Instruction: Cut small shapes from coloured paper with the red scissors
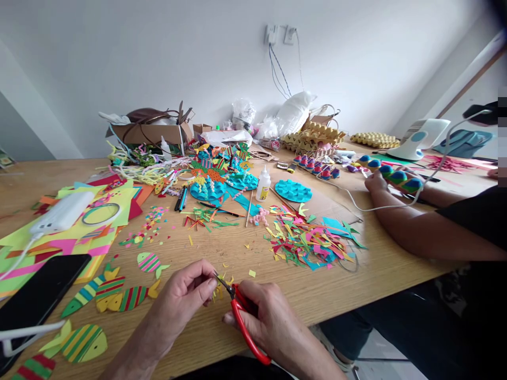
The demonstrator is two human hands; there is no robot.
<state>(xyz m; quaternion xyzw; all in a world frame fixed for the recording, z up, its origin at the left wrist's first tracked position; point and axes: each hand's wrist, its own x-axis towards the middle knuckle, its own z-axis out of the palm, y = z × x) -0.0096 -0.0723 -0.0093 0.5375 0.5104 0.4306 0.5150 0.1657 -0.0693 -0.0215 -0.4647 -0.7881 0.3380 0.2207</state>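
My right hand [269,311] is wrapped around red-handled scissors [247,330], whose narrow blades point up and left. Just in front of the blade tips, my left hand [190,293] has thumb and forefinger pinched together. Whatever sits in that pinch is too small or hidden to name. Thin yellow paper scraps [219,293] lie on the table behind the blades. Left of my left hand are several striped paper fish, among them a pink-and-green fish [148,262], a red-and-green fish [133,298] and a yellow-green fish [85,343].
A black phone [43,287] and white power bank [63,211] lie at left by coloured paper sheets. Paper scraps [312,237] are heaped right of centre. A glue bottle [263,186] stands beside blue egg-carton pieces [293,191]. At right, a co-worker's hand [376,184] holds a painted carton strip [396,177].
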